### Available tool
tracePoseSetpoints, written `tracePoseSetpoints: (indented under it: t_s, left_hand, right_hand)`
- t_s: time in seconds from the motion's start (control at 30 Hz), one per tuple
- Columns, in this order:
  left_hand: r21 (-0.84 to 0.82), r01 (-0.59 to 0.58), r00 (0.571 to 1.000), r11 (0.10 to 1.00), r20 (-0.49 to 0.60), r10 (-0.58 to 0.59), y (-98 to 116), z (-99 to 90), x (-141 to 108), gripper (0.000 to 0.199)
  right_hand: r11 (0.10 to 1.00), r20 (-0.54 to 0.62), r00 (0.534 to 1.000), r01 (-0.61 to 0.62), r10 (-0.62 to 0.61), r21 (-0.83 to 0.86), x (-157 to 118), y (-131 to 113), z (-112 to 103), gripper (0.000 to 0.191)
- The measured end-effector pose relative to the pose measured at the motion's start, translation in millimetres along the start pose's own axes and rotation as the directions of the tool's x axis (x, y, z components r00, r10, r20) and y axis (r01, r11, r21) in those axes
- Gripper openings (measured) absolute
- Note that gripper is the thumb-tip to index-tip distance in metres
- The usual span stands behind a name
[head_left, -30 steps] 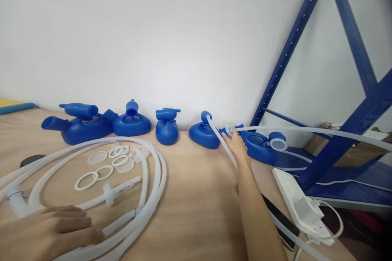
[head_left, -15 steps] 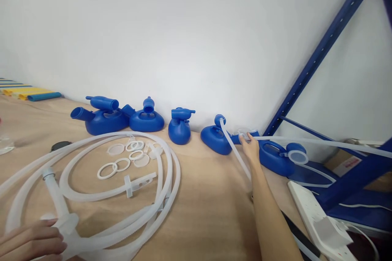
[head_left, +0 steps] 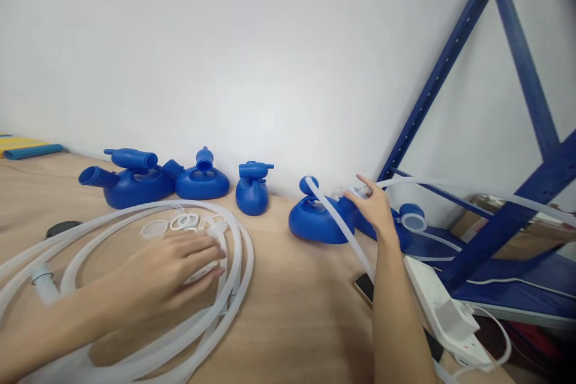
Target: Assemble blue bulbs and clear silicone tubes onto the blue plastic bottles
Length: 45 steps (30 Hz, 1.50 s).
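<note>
Left hand (head_left: 180, 264) curves over white rings (head_left: 183, 221), fingers apart; right hand (head_left: 375, 207) spreads wide at a white cap (head_left: 359, 192). Brown table (head_left: 288, 288), white wall (head_left: 270, 60), blue shelf (head_left: 441, 72).

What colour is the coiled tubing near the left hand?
The coiled tubing is translucent white; the head view shows it.

The left forearm (head_left: 76, 330) slants in from the lower left, left grip (head_left: 175, 267) palm down, fingers (head_left: 198, 244) stretched. The right arm (head_left: 396, 306) extends forward, right grip (head_left: 372, 207) with index finger (head_left: 366, 180) raised, thumb (head_left: 352, 197) spread.
</note>
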<state>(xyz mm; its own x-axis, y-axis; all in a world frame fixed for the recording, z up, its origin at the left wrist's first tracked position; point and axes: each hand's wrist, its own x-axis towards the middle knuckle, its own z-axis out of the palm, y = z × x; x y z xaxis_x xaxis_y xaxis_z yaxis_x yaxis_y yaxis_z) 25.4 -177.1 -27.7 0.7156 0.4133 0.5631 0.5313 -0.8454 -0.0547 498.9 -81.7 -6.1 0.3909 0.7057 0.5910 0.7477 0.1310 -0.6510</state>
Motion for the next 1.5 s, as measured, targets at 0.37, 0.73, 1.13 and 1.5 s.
tracePoseSetpoints:
  t_s: [0.37,0.73,1.13,1.5]
  left_hand:
    - [-0.459,0.315,0.911,0.831,0.391,-0.129,-81.1,102.5,139.8,0.104]
    - [-0.455,0.346,0.937,0.821,0.221,-0.272,-73.1,116.2,148.1,0.095]
    - [-0.130,0.477,0.878,0.869,0.113,-0.465,-90.1,80.7,136.8,0.095]
    - [-0.180,0.053,0.980,0.982,-0.181,-0.086,-8.7,-8.3,153.6,0.072]
  right_hand:
    - [0.794,0.584,0.800,-0.265,-0.135,0.547,-23.5,25.1,18.2,0.072]
    - [0.795,0.734,0.651,-0.334,-0.193,0.506,-28.8,29.9,35.5,0.074]
    - [0.967,0.793,0.604,-0.240,0.076,0.090,-24.5,-0.5,-13.4,0.091]
    - [0.796,0.310,0.758,0.606,-0.573,-0.010,-82.3,-153.3,-15.7,0.095]
